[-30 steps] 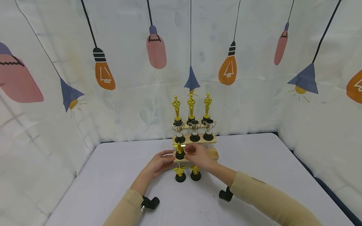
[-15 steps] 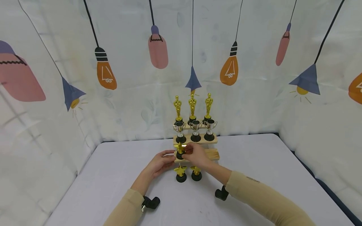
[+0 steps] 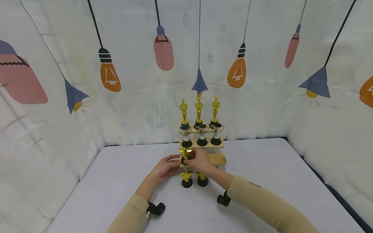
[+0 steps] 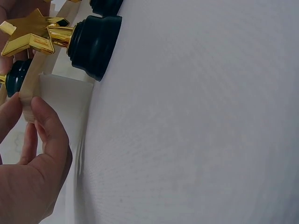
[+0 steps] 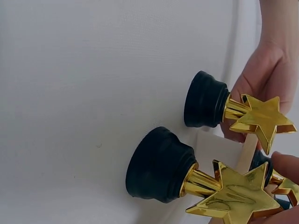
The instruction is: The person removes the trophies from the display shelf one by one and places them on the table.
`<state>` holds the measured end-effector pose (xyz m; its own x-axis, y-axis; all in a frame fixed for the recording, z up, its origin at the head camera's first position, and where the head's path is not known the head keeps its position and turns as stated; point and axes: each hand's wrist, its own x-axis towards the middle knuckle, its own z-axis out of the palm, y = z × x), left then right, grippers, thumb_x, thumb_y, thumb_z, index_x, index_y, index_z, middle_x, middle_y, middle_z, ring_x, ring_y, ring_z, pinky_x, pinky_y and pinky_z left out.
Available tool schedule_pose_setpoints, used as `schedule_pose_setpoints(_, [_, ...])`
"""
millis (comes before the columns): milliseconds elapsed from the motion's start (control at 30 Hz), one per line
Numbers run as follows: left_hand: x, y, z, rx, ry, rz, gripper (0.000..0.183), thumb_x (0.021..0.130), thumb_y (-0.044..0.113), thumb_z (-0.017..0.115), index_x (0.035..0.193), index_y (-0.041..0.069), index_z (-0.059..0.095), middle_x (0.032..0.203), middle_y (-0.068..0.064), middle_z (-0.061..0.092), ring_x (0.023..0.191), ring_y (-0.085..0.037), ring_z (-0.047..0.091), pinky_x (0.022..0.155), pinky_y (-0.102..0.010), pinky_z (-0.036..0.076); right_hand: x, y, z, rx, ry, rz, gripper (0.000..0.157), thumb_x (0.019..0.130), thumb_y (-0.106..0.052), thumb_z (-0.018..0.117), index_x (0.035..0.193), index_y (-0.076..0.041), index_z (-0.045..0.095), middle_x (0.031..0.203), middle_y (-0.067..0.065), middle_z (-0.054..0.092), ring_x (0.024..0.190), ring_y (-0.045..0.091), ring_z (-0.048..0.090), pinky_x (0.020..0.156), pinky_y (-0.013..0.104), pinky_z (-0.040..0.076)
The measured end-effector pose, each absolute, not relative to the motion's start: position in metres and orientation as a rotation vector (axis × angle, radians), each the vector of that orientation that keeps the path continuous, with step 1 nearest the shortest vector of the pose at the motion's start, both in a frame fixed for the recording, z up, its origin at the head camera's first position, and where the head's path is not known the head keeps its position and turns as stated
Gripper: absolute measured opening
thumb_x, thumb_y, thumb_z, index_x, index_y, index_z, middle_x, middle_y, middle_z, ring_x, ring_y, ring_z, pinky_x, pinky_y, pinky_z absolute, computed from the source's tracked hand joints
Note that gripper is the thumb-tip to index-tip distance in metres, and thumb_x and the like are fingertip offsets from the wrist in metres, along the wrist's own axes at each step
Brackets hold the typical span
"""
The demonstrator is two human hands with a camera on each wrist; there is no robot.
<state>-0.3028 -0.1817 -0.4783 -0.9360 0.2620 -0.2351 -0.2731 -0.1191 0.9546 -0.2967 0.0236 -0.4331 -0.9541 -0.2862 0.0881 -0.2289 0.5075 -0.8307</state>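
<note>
A gold star trophy (image 3: 185,152) with a black base is at the left end of the lowest wooden shelf (image 3: 218,159). My right hand (image 3: 201,161) pinches it from the right, thumb at the base. My left hand (image 3: 164,169) holds the shelf's left end; in the left wrist view, the thumb and fingers grip the board's end (image 4: 32,84). Two more star trophies stand upright on the table before the shelf, the left one (image 3: 186,183) and the right one (image 3: 202,182). The right wrist view shows the held trophy's base (image 5: 262,163) partly hidden behind a front star.
Silver cup trophies (image 3: 202,129) line the middle shelf. Gold figure trophies (image 3: 198,111) stand on the top shelf behind them. A white cloth covers the table (image 3: 122,181), and a lamp-patterned curtain (image 3: 140,106) hangs at the back.
My right hand has shifted a little left, its thumb coming across the trophy's base, and the trophy has moved slightly left. The left hand has stayed on the shelf end.
</note>
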Motion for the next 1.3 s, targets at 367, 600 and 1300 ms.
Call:
schedule_pose_setpoints(367, [-0.304, -0.181, -0.479, 0.003, 1.816, 2.113, 0.054, 0.100, 0.007, 0.067, 0.147, -0.005, 0.045, 0.124, -0.015, 0.065, 0.101, -0.017, 0.067, 0.089, -0.030, 0.057, -0.297, 0.022, -0.433, -0.491, 2.743, -1.375, 0.033, 0.090, -0.014, 0.082, 0.117, 0.000, 0.068, 0.096, 0.005, 0.068, 0.084, 0.017, 0.061, 0.072, 0.031, 0.056])
schedule_pose_setpoints(600, [-0.304, -0.181, -0.481, 0.016, 1.828, 2.118, 0.055, 0.100, 0.006, 0.066, 0.148, -0.007, 0.043, 0.122, -0.015, 0.065, 0.101, -0.018, 0.067, 0.087, -0.029, 0.057, -0.297, 0.027, -0.435, -0.461, 2.716, -1.384, 0.036, 0.091, -0.015, 0.081, 0.122, -0.003, 0.067, 0.104, 0.006, 0.069, 0.089, 0.018, 0.062, 0.077, 0.033, 0.057])
schedule_pose_setpoints(1300, [-0.303, -0.180, -0.481, -0.005, 1.866, 2.109, 0.056, 0.099, 0.006, 0.068, 0.148, -0.006, 0.044, 0.130, -0.020, 0.060, 0.102, -0.018, 0.065, 0.088, -0.030, 0.056, -0.295, 0.064, -0.440, -0.383, 2.723, -1.440, 0.048, 0.085, -0.009, 0.082, 0.129, 0.001, 0.064, 0.113, 0.013, 0.069, 0.096, 0.023, 0.065, 0.077, 0.035, 0.059])
